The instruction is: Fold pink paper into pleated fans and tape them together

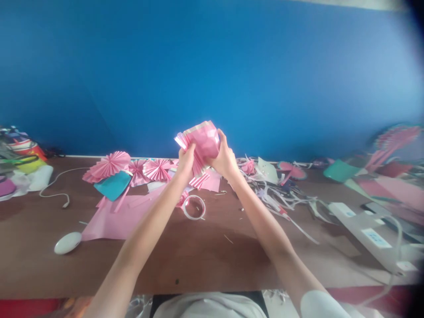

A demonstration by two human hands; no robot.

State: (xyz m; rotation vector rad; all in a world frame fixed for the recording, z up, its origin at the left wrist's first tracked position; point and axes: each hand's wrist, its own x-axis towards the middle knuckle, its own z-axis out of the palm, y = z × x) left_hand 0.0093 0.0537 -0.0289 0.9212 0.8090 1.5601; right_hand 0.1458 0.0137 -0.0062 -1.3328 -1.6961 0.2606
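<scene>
Both hands point(225, 160) grip the folded pink paper point(206, 138) between them, above the table point(208, 260).

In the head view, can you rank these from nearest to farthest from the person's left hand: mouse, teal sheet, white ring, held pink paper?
1. Pink paper: held in the left hand itself.
2. White ring: on the table, just below the hand in view.
3. Teal sheet: off to the left.
4. Mouse: farther left, closer to the person's body.
</scene>
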